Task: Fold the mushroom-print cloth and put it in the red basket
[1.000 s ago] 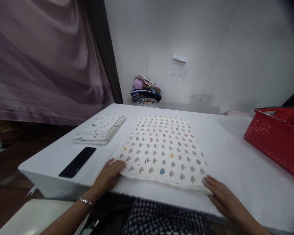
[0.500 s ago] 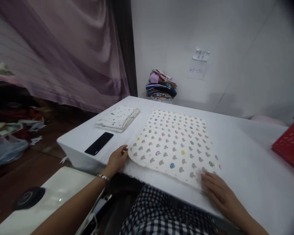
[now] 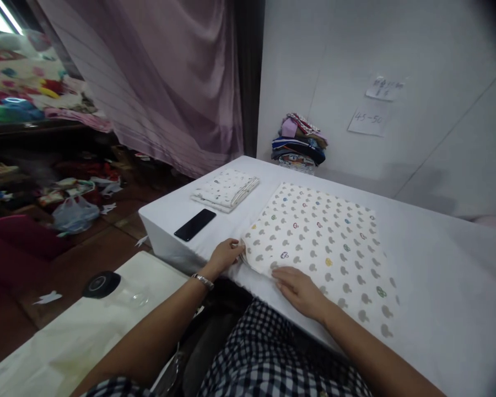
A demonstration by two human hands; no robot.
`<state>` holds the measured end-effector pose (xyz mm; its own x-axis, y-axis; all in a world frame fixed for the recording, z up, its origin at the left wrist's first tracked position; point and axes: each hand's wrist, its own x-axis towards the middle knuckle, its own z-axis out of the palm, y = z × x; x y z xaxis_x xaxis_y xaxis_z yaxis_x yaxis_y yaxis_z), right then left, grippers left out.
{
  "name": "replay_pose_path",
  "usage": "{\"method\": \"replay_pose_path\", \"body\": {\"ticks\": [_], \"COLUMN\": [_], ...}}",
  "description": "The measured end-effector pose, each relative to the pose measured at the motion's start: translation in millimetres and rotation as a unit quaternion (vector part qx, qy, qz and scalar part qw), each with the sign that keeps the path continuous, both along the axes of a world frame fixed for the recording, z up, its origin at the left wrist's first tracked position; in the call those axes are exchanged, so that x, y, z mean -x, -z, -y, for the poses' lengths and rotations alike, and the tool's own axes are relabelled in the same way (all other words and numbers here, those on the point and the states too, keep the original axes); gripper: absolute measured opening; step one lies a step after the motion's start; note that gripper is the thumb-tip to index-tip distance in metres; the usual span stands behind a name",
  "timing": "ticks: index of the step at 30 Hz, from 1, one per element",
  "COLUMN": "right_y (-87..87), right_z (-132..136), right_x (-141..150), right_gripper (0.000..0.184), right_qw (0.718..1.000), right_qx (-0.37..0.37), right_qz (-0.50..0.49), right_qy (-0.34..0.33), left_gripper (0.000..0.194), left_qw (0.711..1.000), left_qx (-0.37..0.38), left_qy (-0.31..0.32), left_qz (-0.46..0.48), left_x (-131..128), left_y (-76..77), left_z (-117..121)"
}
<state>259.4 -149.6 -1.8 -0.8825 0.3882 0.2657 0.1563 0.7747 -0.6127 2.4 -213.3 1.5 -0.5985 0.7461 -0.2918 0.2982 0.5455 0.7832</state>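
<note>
The right hand (image 3: 301, 291) has moved from the near right corner of the cloth (image 3: 326, 237) to its near edge, beside the left hand (image 3: 223, 258), so both hands now meet the cloth at its near left part and the near right corner is free. The left fingers pinch the near left corner; the right fingers lie together, flat on the cloth, which is spread on the table (image 3: 442, 264), right of the phone (image 3: 195, 224).
</note>
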Motion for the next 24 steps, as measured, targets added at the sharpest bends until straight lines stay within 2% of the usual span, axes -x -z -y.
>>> {"method": "replay_pose_path", "body": {"ticks": [4, 7, 10, 12, 15, 17, 21, 24], "right_y": [-5.4, -7.1, -3.2, 3.2, 14.0, 18.5, 18.3, 14.8], "right_z": [-2, -5, -10, -13, -16, -18, -19, -18], "right_x": [48, 84, 115, 130, 141, 142, 137, 138], "right_gripper": [0.039, 0.044, 0.046, 0.048, 0.046, 0.041, 0.029, 0.027], "right_qw": [0.993, 0.985, 0.98, 0.972, 0.947, 0.936, 0.939, 0.941], "right_qx": [0.102, 0.14, 0.145, 0.178, 0.285, 0.322, 0.29, 0.278], "right_qz": [0.025, 0.048, 0.066, 0.061, 0.031, 0.01, 0.018, 0.038], "right_qy": [0.054, 0.092, 0.123, 0.141, 0.146, 0.141, 0.185, 0.187], "left_gripper": [0.039, 0.034, 0.029, 0.023, 0.014, 0.012, 0.013, 0.011], "left_qw": [0.998, 0.996, 0.996, 0.998, 1.0, 1.0, 0.997, 0.997], "left_qx": [-0.003, 0.01, 0.023, 0.021, 0.001, -0.011, -0.03, -0.033], "left_qy": [0.014, 0.008, 0.004, -0.004, -0.013, -0.017, -0.028, -0.022], "left_qz": [-0.056, -0.093, -0.087, -0.06, -0.006, 0.021, 0.064, 0.071], "left_x": [-1, -1, 0, 2, 3, 3, 3, 5], "left_y": [6.0, 7.6, 9.0, 10.4, 12.1, 12.4, 13.4, 16.2], "left_z": [-1, -3, -5, -5, -4, -3, -4, -5]}}
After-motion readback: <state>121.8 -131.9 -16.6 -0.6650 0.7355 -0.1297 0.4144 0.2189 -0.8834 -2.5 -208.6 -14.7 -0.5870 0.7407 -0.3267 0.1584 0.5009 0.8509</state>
